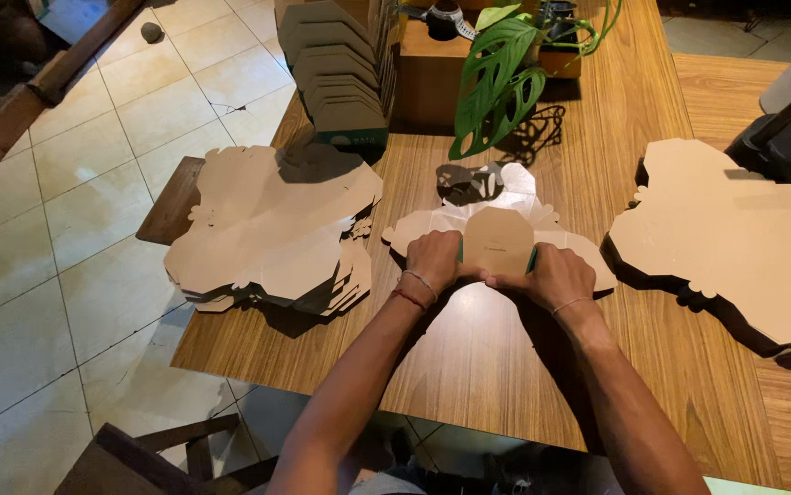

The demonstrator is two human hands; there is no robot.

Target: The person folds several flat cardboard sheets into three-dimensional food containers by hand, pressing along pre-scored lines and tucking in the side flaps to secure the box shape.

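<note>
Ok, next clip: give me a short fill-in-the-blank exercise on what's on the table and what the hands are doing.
1. Both hands, the left hand and the right hand, press on one flat ____ blank.
2. The plant has ____ leaves.
3. The table is made of ____.
4. The pile of folded boxes stands at the table's ____ edge.

Missing words: cardboard; green; wood; left

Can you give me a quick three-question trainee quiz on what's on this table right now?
1. True or false: both hands press on the same cardboard blank.
2. Which stack lies beside the left hand: A) the left flat stack, B) the right flat stack?
3. What stands behind the blank, casting a shadow on it?

Key
1. True: the right hand and the left grip its folded centre panel.
2. A.
3. A potted plant with holed green leaves.
</note>
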